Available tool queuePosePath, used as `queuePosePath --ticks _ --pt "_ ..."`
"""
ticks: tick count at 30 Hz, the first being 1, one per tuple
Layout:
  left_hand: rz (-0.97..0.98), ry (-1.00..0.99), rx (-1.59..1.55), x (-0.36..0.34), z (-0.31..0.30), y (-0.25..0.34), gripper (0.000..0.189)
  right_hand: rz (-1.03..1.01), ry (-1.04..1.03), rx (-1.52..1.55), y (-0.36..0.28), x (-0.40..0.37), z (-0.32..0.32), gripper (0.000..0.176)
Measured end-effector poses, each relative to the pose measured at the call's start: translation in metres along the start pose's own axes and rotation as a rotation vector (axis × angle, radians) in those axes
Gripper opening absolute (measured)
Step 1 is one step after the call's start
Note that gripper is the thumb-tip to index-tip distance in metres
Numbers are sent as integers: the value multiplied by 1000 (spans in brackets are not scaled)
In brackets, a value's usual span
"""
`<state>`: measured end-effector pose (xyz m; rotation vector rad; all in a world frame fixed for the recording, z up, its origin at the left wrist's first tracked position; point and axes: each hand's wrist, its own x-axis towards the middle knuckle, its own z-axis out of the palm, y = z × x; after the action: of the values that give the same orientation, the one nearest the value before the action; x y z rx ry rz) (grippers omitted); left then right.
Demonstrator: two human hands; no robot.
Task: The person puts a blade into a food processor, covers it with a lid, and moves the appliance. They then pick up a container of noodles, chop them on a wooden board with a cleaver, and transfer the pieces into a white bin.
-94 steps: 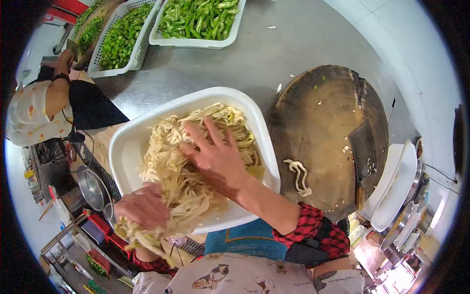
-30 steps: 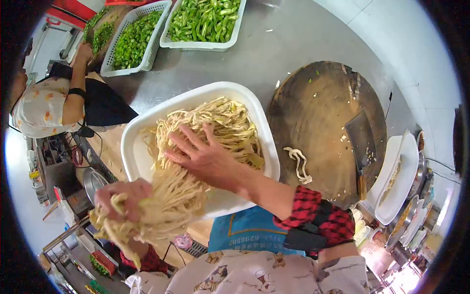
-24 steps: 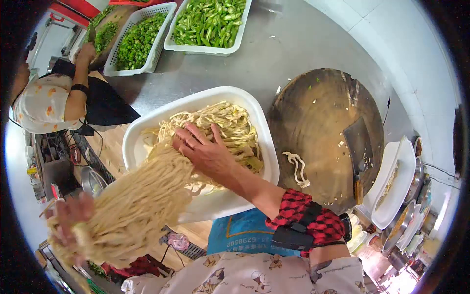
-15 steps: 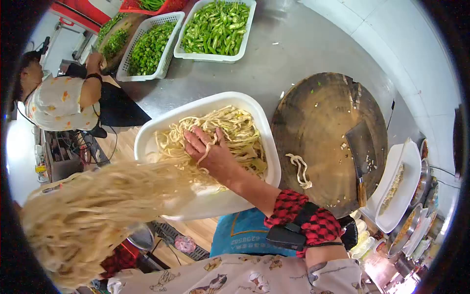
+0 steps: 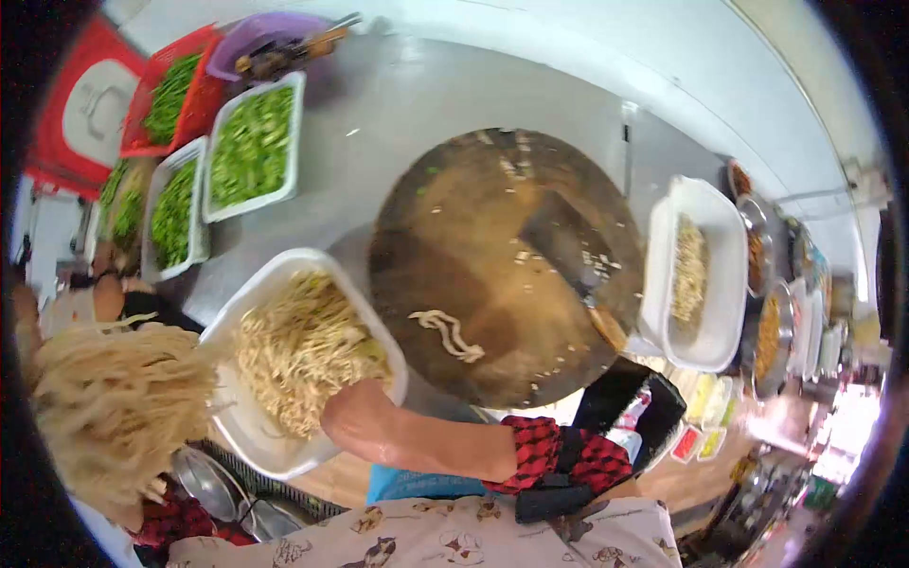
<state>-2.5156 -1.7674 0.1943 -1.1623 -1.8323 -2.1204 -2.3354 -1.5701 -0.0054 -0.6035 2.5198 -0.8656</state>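
At the lower left, my left hand (image 5: pixel 128 514) is mostly hidden behind a thick bundle of long pale strips (image 5: pixel 123 407), which it holds up beside the white basin (image 5: pixel 327 260). Whether these strips are noodles or shredded vegetable I cannot make out. More pale strips (image 5: pixel 303 350) lie heaped in the basin. My right hand (image 5: pixel 365 414) is bent over the basin's near right rim, at the edge of the heap; its fingers are hidden and blurred. A few loose strips (image 5: pixel 450 336) rest on the round wooden chopping block (image 5: pixel 473 246), along with a cleaver (image 5: pixel 568 246).
White baskets of cut green peppers (image 5: pixel 251 151) and chopped greens (image 5: pixel 175 213) stand at the left, near a red basket (image 5: pixel 175 99) and a purple basin (image 5: pixel 270 43). Right of the block sits a white tub (image 5: pixel 715 275). Another person's arm (image 5: pixel 109 298) shows at far left.
The view has swung right. The bundle has drawn together into a more compact clump at the left. My right hand has moved from atop the heap to the basin's near right edge.
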Motion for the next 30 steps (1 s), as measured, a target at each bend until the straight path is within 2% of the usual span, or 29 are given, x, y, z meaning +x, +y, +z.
queuePosePath --ticks 2,4,6,8,10,11,13,14,16,18,21,23,24,25,26,28,30 --pt "-63 -88 -7 8 34 -26 37 11 100 -53 16 -27 -5 11" --pt "-147 -182 15 5 82 -52 38 89 291 30 44 -72 -14 7" --pt "-251 -318 77 -9 139 -75 38 435 642 -148 65 -134 -32 10" --pt "-244 -425 199 -34 200 -89 39 699 810 -464 113 -191 -14 19" --pt "-224 -854 453 -26 258 -91 38 1014 969 -398 147 -219 4 34" --pt "-246 -892 446 -38 285 -101 35 1019 975 -394 159 -225 10 34" --pt "-277 -1014 496 -65 333 -127 35 1016 792 -391 179 -233 21 44" --pt "-290 -1098 547 -76 353 -136 37 1017 796 -378 189 -234 27 44" --pt "-345 -1141 620 -99 387 -157 42 1000 726 -315 209 -236 31 42" --pt "-401 -1182 686 -118 406 -175 48 999 747 -253 206 -247 16 39" --pt "-192 -1009 743 -140 415 -189 55 988 829 -76 183 -272 -16 36" --pt "-188 -962 762 -141 424 -187 56 1091 938 423 164 -291 -47 37" --pt "-173 -906 781 -139 429 -188 56 1091 938 427 160 -298 -52 37" --pt "-279 -913 794 -140 435 -188 60 1037 990 469 155 -305 -52 38" --pt "-281 -917 796 -146 443 -194 60 982 1041 509 153 -312 -49 38" --pt "-132 -898 1070 -161 460 -204 59 952 1024 437 151 -319 -40 43" --pt "-209 -943 1041 -163 467 -198 63 964 1000 360 147 -318 -38 42"
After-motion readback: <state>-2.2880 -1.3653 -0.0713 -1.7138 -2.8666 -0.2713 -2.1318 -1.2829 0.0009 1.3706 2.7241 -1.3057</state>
